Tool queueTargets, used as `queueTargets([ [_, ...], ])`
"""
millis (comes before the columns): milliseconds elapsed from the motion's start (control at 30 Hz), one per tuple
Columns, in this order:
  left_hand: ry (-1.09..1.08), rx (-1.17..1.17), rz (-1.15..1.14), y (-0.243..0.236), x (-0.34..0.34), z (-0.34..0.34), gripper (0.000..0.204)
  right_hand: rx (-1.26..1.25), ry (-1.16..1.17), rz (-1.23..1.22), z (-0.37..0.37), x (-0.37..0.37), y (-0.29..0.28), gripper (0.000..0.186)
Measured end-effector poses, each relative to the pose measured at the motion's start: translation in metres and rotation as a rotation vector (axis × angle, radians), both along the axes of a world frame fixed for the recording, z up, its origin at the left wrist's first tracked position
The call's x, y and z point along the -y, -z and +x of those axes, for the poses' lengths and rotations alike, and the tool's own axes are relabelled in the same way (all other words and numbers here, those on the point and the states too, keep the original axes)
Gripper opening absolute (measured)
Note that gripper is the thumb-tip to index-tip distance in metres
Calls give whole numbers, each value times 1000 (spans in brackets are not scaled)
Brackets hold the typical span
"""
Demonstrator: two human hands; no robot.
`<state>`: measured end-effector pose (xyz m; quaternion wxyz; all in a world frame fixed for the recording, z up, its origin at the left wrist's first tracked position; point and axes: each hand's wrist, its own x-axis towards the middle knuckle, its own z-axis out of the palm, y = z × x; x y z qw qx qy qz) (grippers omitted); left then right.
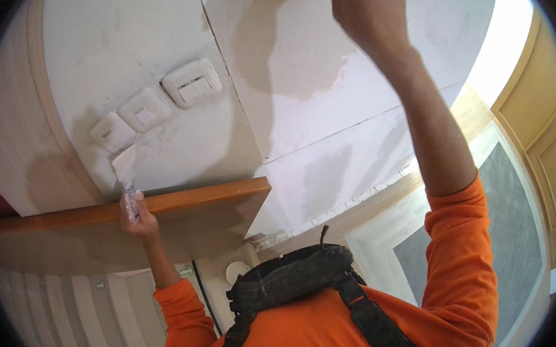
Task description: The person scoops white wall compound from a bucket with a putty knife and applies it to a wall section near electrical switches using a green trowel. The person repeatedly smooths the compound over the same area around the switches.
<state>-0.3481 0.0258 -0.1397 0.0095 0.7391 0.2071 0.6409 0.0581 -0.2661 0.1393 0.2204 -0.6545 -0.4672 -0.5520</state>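
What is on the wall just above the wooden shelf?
Above the wooden shelf, three white switch plates sit in a slanted row on the white wall. The left hand holds a putty knife there, hiding the wall behind its blade.

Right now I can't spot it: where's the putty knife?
In the left hand, lower left of the head view: the putty knife points up just below the three wall switches.

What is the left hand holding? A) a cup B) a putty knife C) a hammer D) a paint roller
B: the left hand grips a putty knife, its flat white-smeared blade up against the wall just below the switches.
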Motion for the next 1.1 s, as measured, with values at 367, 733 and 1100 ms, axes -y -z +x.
queueTargets([
  [367, 66, 48, -29, 0, -8, 9, 27, -212, 16, -87, -16, 30, 241, 52],
  [733, 70, 50, -102, -6, 7, 11, 26, -870, 132, 464, 14, 16, 186, 28],
  [1100, 108, 71, -324, -5, 26, 5, 23, -769, -491, 242, -134, -12, 238, 38],
])
